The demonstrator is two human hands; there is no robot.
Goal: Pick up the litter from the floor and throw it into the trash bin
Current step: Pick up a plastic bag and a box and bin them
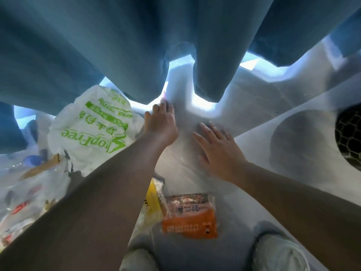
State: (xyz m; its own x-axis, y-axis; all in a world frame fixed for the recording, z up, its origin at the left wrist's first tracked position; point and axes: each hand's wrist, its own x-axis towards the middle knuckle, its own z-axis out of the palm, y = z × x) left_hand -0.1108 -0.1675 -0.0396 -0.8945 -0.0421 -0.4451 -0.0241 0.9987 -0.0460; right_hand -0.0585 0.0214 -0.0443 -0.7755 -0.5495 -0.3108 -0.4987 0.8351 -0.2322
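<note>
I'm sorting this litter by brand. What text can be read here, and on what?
"ShopFree": green, on the white plastic bag, upside down to the camera.
Green Chinese print on that bag: too blurred.
Orange packet: Chinese print, too blurred.
Yellow packet: black lettering, cut off, unreadable.
Red label on the clear bag: unreadable.

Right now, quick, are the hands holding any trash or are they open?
Left hand: open, fingers stretched toward the curtain, holding nothing.
Right hand: open, fingers spread, holding nothing.

Teal curtain [97, 45]; orange wrapper [190, 222] (green-lettered bag [91, 126]).
</note>
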